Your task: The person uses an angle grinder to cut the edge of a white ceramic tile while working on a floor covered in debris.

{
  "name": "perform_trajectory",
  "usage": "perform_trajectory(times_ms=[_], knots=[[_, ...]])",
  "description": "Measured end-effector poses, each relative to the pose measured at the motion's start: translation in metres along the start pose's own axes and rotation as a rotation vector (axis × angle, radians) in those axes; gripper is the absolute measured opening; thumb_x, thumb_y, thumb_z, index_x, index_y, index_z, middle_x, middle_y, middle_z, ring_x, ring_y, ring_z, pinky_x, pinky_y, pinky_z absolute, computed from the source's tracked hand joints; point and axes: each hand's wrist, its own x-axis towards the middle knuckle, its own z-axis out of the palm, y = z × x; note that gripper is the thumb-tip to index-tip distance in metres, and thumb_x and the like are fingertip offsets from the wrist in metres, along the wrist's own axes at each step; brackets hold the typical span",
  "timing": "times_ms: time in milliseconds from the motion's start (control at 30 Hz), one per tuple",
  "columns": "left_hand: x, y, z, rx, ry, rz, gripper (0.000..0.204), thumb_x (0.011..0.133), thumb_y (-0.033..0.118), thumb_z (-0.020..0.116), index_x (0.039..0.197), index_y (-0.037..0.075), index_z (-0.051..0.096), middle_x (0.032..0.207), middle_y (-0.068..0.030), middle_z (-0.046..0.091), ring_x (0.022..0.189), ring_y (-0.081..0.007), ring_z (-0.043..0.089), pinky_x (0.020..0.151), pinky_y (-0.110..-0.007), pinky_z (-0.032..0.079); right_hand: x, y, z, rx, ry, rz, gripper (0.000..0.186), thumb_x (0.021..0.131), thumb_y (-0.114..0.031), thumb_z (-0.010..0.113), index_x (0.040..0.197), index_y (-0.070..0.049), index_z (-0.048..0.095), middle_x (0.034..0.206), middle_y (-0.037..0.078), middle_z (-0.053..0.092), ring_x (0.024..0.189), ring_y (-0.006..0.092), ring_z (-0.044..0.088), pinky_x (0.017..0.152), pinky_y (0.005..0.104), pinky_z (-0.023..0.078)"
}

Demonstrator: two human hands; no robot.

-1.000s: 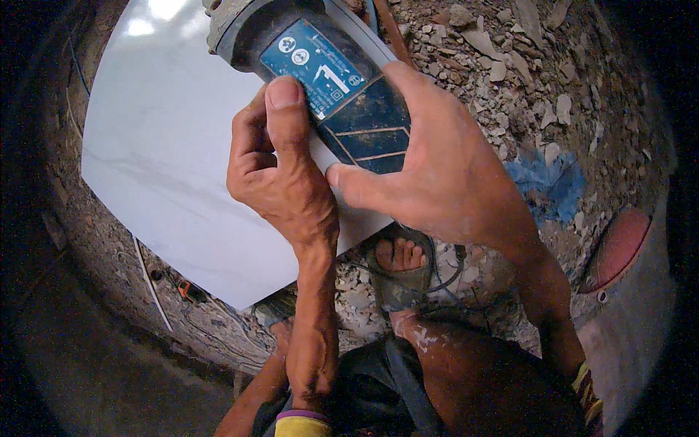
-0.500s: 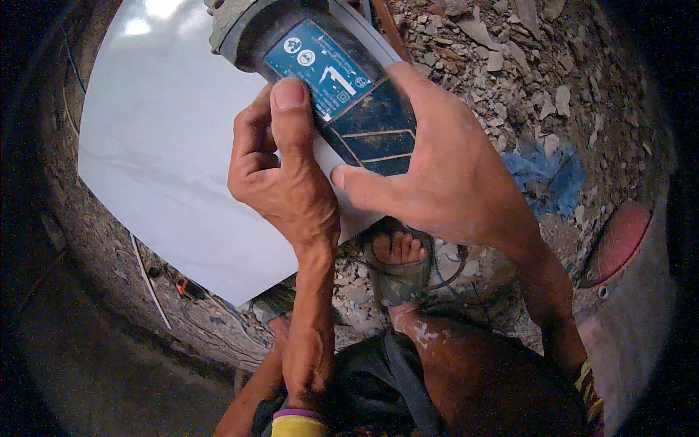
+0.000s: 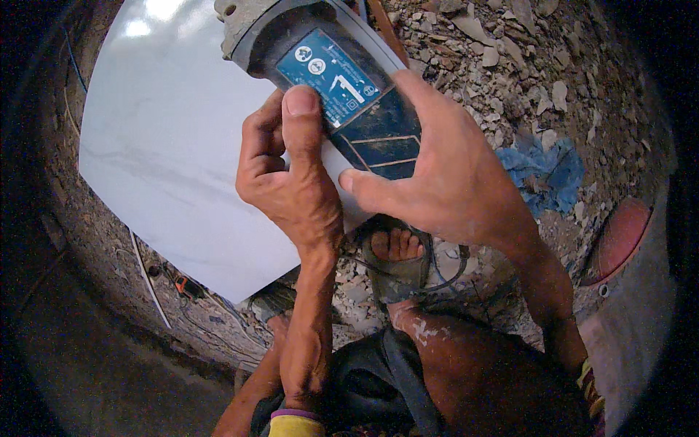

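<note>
Both my hands hold a dark blue and grey power tool [image 3: 375, 146], which is tilted, its grey head at the top and a worn blue label on its body. My left hand [image 3: 291, 167] has curled fingers against the tool's left side, its thumb beside the label. My right hand [image 3: 459, 175] grips the lower body from the right, thumb reaching across toward my left hand. Beneath the tool lies a large glossy white tile or panel [image 3: 160, 146] with faint grey veining.
Broken rubble [image 3: 488, 58] covers the ground to the right, with a crumpled blue plastic piece [image 3: 546, 175] and a red rounded object [image 3: 619, 240]. A white strip [image 3: 149, 277], an orange-black tool [image 3: 186, 286] and loose cables lie lower left. My sandalled feet [image 3: 393, 251] are below the tile.
The tool and both my hands have shifted slightly down and to the right in the view. The grip looks the same.
</note>
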Motion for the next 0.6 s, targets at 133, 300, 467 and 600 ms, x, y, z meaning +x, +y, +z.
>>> perform_trajectory(times_ms=[133, 300, 467, 600], knots=[[-0.004, -0.004, 0.002, 0.006, 0.003, 0.032, 0.039, 0.106, 0.039, 0.082, 0.110, 0.000, 0.080, 0.091, -0.0021, 0.075, 0.083, -0.0088, 0.062, 0.077, -0.027, 0.050, -0.004, 0.000, -0.003, 0.023, -0.041, 0.040, 0.057, 0.082, -0.019, 0.091, 0.129, 0.000, 0.065, 0.103, 0.013, 0.074, 0.092, 0.0210, 0.072, 0.087, 0.0389, 0.060], [-0.009, -0.004, 0.002, 0.052, 0.018, 0.047, 0.038, 0.110, 0.041, 0.077, 0.102, 0.004, 0.079, 0.090, 0.0013, 0.072, 0.081, -0.0072, 0.057, 0.071, -0.025, 0.045, -0.009, 0.001, -0.004, -0.070, -0.048, 0.067, 0.057, 0.083, -0.019, 0.091, 0.130, 0.000, 0.065, 0.102, 0.012, 0.074, 0.092, 0.0199, 0.072, 0.087, 0.0383, 0.060], [-0.012, -0.002, -0.003, 0.029, -0.020, -0.002, 0.039, 0.104, 0.034, 0.084, 0.116, -0.003, 0.079, 0.096, -0.0053, 0.077, 0.087, -0.0104, 0.066, 0.082, -0.027, 0.053, -0.014, 0.001, -0.007, -0.019, -0.065, 0.083, 0.059, 0.082, -0.019, 0.092, 0.131, 0.000, 0.065, 0.103, 0.013, 0.074, 0.091, 0.0206, 0.072, 0.086, 0.0384, 0.060], [-0.016, -0.008, -0.002, 0.013, -0.038, -0.017, 0.041, 0.102, 0.032, 0.086, 0.120, -0.005, 0.079, 0.101, -0.0078, 0.080, 0.091, -0.0116, 0.070, 0.085, -0.027, 0.056, -0.018, 0.009, -0.004, 0.031, -0.023, 0.013, 0.059, 0.082, -0.019, 0.093, 0.130, 0.001, 0.065, 0.102, 0.013, 0.074, 0.091, 0.0207, 0.072, 0.086, 0.0383, 0.060]])
